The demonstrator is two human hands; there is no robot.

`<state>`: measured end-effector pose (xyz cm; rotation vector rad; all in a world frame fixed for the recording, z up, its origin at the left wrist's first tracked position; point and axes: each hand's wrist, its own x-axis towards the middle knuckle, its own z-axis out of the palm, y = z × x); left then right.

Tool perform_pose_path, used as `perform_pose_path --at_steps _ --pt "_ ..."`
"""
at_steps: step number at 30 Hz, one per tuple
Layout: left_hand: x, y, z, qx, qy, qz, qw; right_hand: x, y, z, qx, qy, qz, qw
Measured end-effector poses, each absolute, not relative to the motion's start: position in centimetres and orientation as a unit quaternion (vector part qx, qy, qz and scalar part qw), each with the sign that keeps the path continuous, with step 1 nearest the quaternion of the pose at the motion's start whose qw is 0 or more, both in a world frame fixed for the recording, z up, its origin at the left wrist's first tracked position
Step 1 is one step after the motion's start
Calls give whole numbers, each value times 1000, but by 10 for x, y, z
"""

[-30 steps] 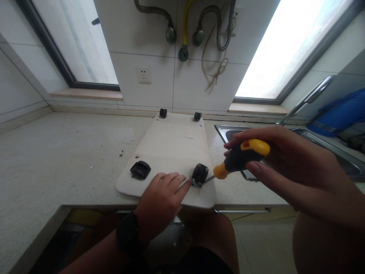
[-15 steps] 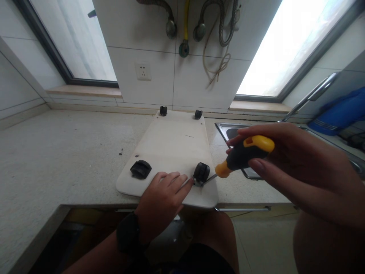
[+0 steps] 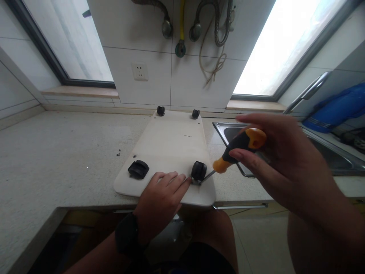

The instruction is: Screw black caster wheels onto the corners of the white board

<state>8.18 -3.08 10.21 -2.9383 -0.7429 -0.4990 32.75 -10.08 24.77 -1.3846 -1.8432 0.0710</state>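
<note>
Black, tiny screw-like pieces (image 3: pixel 118 153) lie just left of the white, round-cornered board (image 3: pixel 171 146), which bears four black casters (image 3: pixel 138 169), one near each corner. The left hand (image 3: pixel 162 194) rests on its near edge, fingers extended and holding nothing, the index beside the near right caster's foot. There meets the tip of a yellow-and-black screwdriver (image 3: pixel 222 163), its handle gripped by the fingers of the right hand (image 3: pixel 285 160), which hides part of the stainless-steel sink (image 3: pixel 231 133); beyond sits a blue bundle (image 3: pixel 338 110). Everything rests along a pale, speckled stone surface (image 3: pixel 65 152). Behind it come a dark-framed window (image 3: pixel 68 38), white wall socket (image 3: pixel 139 71), yellow pipe (image 3: pixel 182 21), beige looped cord (image 3: pixel 218 67) and another bright window (image 3: pixel 265 57).
</note>
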Motion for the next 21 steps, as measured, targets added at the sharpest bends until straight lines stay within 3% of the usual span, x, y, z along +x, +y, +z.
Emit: perform_pose_path --at_steps 7,17,21 --pt "85 -31 105 -957 -237 -160 42 336 -108 255 -531 -775 71 335" --pt "87 -30 100 -964 -229 -122 55 319 -94 249 -579 -706 -179 365" --pt "88 -29 105 -965 -233 -119 28 322 -95 251 -565 -736 -78 365"
